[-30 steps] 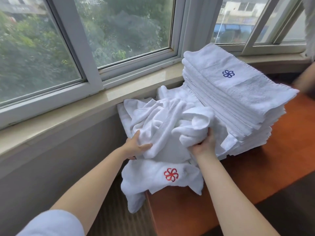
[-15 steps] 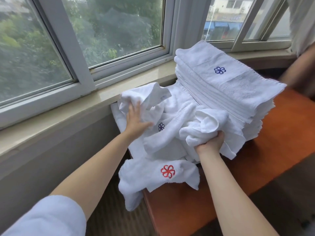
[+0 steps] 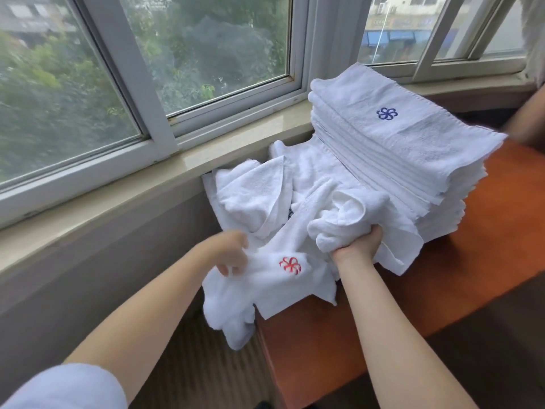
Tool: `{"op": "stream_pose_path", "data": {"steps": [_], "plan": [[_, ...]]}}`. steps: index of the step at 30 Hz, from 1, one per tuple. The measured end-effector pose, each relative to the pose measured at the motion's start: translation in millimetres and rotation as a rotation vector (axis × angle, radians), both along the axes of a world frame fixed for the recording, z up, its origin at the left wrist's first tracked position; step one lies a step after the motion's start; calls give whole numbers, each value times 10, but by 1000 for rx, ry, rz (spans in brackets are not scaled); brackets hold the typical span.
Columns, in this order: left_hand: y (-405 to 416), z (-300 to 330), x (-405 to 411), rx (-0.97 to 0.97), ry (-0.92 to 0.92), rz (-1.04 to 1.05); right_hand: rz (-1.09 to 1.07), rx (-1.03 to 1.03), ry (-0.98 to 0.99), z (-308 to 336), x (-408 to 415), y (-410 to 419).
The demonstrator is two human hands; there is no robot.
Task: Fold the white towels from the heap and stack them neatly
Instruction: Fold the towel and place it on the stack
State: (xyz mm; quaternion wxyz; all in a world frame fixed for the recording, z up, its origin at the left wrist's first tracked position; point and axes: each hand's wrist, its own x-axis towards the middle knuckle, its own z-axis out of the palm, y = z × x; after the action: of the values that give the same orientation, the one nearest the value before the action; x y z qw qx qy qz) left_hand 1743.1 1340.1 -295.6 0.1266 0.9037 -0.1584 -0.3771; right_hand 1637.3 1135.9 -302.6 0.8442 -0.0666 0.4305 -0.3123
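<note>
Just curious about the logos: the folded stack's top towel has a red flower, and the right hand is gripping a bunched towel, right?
Not quite. In the head view the flower on the folded stack is blue; the red one is on the loose towel below. The right hand does grip a bunched towel.

Orange-brown table [image 3: 442, 290] carries a towel heap [image 3: 280, 202] beside a folded stack [image 3: 398, 149].

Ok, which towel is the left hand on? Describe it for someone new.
On the orange table, find the loose heap left of the folded stack. At its near edge, one towel droops off the corner. It alone shows a red flower logo.
</note>
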Motion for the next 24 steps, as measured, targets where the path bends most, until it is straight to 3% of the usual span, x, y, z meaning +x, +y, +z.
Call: {"op": "stream_pose_path", "data": {"steps": [3,5,6,8,10,12,15,19,21,24], "plan": [[-58,348,166,-328,-374,223,-2,-64,162,-45,-73,16],[-174,452,243,-673,-733,349,-14,-55,197,-89,-136,31],[-249,474,244,-840,-825,360,-20,-42,222,-112,-173,37],[-430,448,249,-1086,-791,385,-37,-32,291,-183,-260,48],[-600,384,241,-1184,-567,403,-59,-23,345,-265,-343,61],[-714,238,249,-1093,-375,273,-68,-19,380,-345,-406,71],[-653,-124,271,-616,-397,68,-37,-49,429,-400,-449,89],[-528,-365,237,-70,-509,285,23,-123,450,-402,-447,66],[-495,-349,232,43,-432,309,39,-239,496,-393,-430,84],[-406,-314,272,3,-409,218,136,-600,749,-407,-414,247]]}}
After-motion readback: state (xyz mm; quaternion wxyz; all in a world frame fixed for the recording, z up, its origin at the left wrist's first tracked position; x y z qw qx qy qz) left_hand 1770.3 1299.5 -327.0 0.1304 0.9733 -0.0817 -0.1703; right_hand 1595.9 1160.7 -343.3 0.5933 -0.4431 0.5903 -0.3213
